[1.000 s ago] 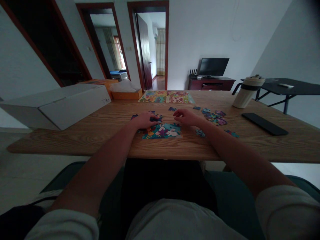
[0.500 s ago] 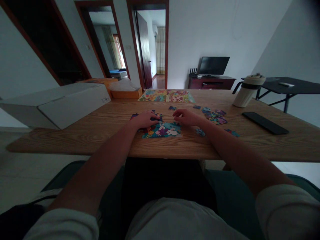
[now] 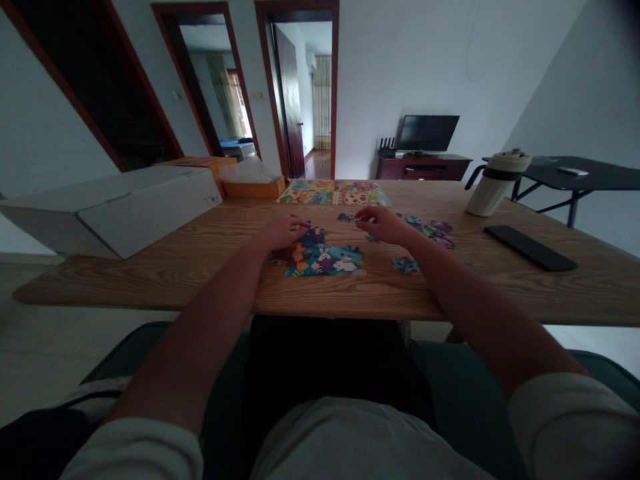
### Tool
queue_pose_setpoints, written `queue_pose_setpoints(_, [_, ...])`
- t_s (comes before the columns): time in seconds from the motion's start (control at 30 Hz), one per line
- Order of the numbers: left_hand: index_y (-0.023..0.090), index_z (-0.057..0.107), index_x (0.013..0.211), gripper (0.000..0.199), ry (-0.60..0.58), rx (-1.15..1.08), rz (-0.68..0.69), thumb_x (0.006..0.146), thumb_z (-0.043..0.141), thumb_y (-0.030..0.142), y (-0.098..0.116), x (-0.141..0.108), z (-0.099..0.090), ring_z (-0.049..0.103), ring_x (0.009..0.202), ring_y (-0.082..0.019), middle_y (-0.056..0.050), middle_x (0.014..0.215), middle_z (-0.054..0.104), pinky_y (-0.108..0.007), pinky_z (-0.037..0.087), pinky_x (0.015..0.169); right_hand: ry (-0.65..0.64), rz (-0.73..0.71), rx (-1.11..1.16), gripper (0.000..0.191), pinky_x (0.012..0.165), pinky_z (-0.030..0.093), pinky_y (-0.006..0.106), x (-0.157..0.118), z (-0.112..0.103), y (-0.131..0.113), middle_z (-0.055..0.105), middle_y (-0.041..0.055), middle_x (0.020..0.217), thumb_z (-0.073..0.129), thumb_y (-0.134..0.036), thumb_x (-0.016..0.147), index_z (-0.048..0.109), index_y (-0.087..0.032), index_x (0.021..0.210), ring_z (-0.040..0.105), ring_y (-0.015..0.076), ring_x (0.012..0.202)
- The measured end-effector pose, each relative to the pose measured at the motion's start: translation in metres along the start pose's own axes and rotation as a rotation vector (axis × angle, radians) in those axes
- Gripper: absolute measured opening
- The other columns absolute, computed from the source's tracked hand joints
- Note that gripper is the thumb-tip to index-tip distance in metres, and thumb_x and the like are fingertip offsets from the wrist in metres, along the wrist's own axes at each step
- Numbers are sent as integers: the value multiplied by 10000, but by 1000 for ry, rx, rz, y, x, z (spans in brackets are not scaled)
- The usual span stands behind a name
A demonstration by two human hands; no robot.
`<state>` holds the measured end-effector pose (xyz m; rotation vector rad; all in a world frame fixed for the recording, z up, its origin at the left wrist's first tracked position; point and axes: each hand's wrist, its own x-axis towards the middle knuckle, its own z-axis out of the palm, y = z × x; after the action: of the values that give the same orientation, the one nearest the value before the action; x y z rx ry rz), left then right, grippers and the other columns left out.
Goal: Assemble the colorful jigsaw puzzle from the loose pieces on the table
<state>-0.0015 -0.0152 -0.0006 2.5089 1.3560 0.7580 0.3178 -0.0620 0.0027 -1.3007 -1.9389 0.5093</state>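
A partly joined jigsaw puzzle (image 3: 325,259) with white rabbits on a teal ground lies in front of me on the wooden table. My left hand (image 3: 284,231) rests at its upper left edge, fingers stretched out over the dark pieces there. To the right, my right hand (image 3: 379,223) hovers low over the table with fingers bent and apart, its fingertips beside a loose blue puzzle piece (image 3: 345,217). I see nothing held in it. Another small group of pieces (image 3: 405,265) lies below the right wrist, and a heap of loose pieces (image 3: 440,233) sits beyond the right forearm.
A colourful picture sheet (image 3: 334,193) lies at the table's far edge. On the left stand a long white box (image 3: 145,207) and an orange box (image 3: 254,187). A cream jug (image 3: 493,190) and a black slab-like object (image 3: 530,248) are on the right.
My right hand has moved away from the puzzle, slightly right and farther back. My left hand has drawn a little left and back, uncovering more of the puzzle's left part.
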Motion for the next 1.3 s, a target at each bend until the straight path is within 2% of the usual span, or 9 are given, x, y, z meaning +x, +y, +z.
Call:
queue_pose_setpoints(0.2, [212, 769, 1033, 232, 517, -28, -124, 856, 620, 223, -13, 2, -20, 655, 988, -249, -90, 1091, 699, -390, 518, 951, 274, 110, 18, 238, 740, 549, 357, 8, -37, 25, 717, 88, 910, 678, -300, 874, 713, -158, 1062, 645, 193, 739])
queue_pose_setpoints(0.33, [217, 728, 1003, 208, 720, -93, -161, 834, 611, 188, -14, 2, -25, 646, 957, -225, -59, 1072, 701, -355, 523, 922, 467, 184, 27, 260, 747, 549, 378, 14, -58, 46, 722, 104, 903, 647, -287, 852, 715, -141, 1056, 658, 214, 763])
queue_pose_setpoints(0.43, [227, 699, 995, 202, 798, -105, -193, 833, 594, 169, -13, 2, -29, 643, 956, -217, -41, 1049, 698, -343, 522, 925, 518, 222, 22, 266, 750, 552, 384, 15, -66, 56, 741, 120, 928, 620, -262, 845, 721, -135, 1056, 671, 221, 777])
queue_pose_setpoints(0.57, [233, 672, 972, 181, 833, -133, -204, 832, 589, 153, -11, 1, -31, 643, 949, -215, -31, 1034, 690, -338, 525, 919, 405, 280, -83, 234, 780, 563, 384, 14, -63, 60, 763, 133, 949, 658, -246, 854, 744, -137, 1042, 698, 236, 818])
queue_pose_setpoints(0.73, [232, 656, 931, 156, 800, -106, -154, 825, 598, 134, -8, 1, -29, 640, 953, -219, -36, 1035, 689, -350, 520, 935, 41, 247, -291, 228, 868, 568, 375, 7, -49, 61, 783, 136, 1064, 735, -281, 859, 779, -162, 1048, 727, 255, 910])
queue_pose_setpoints(0.87, [228, 660, 929, 158, 790, -86, -156, 819, 591, 137, -8, 1, -26, 635, 954, -217, -36, 1026, 676, -343, 518, 928, -169, 233, -380, 367, 906, 569, 405, 4, -40, 64, 789, 128, 1086, 863, -407, 747, 803, -195, 1040, 736, 302, 960])
queue_pose_setpoints(1.03, [227, 663, 912, 149, 780, -76, -139, 811, 599, 138, -8, 1, -24, 630, 947, -219, -37, 1004, 665, -351, 511, 937, -221, 227, -379, 392, 855, 575, 403, 4, -40, 67, 798, 94, 982, 931, -474, 640, 821, -242, 936, 738, 311, 900])
queue_pose_setpoints(1.17, [227, 659, 906, 144, 762, -71, -145, 809, 604, 136, -6, 0, -24, 623, 950, -221, -41, 1008, 665, -352, 510, 938, -256, 240, -356, 289, 842, 562, 386, 5, -40, 68, 794, 86, 994, 901, -391, 701, 812, -243, 933, 731, 288, 889])
queue_pose_setpoints(1.3, [221, 658, 900, 138, 751, -74, -145, 805, 607, 134, -4, -1, -25, 618, 937, -217, -39, 1006, 656, -354, 507, 932, -227, 221, -319, 328, 820, 562, 362, 6, -38, 69, 786, 77, 1020, 892, -307, 702, 779, -229, 1000, 724, 259, 875])
